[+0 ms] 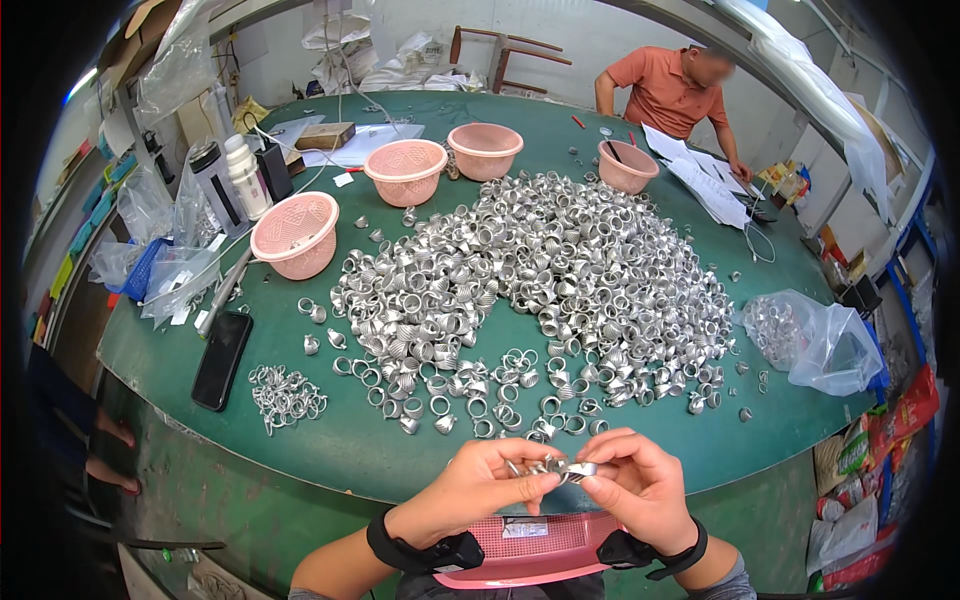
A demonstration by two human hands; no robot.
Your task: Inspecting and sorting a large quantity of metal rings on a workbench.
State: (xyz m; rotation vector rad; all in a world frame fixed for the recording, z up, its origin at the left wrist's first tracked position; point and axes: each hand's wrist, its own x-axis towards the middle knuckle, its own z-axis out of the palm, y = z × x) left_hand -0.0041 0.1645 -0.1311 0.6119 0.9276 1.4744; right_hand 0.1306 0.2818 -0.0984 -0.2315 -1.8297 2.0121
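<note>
My left hand point(480, 482) is closed over a few small silver metal rings, its thumb and fingertips pinching them. The fingertips of my right hand point(640, 485) grip a wide silver ring point(580, 469) right beside the left fingers. Both hands meet over the table's near edge, above a pink plastic basket point(490, 572) at my lap. Just beyond them spreads a large heap of silver rings point(600, 270), many with ridged bands. A smaller pile of thin rings point(287, 398) lies to the left. Exactly how many rings my left hand holds is hidden by the fingers.
Pink baskets point(312, 262) stand beyond the heap on the green table point(330, 450). A black phone point(222, 360) lies at left, near bottles point(246, 178). At right rests a clear plastic bag point(835, 350). Across the table sits a person point(665, 95) beside papers point(700, 180).
</note>
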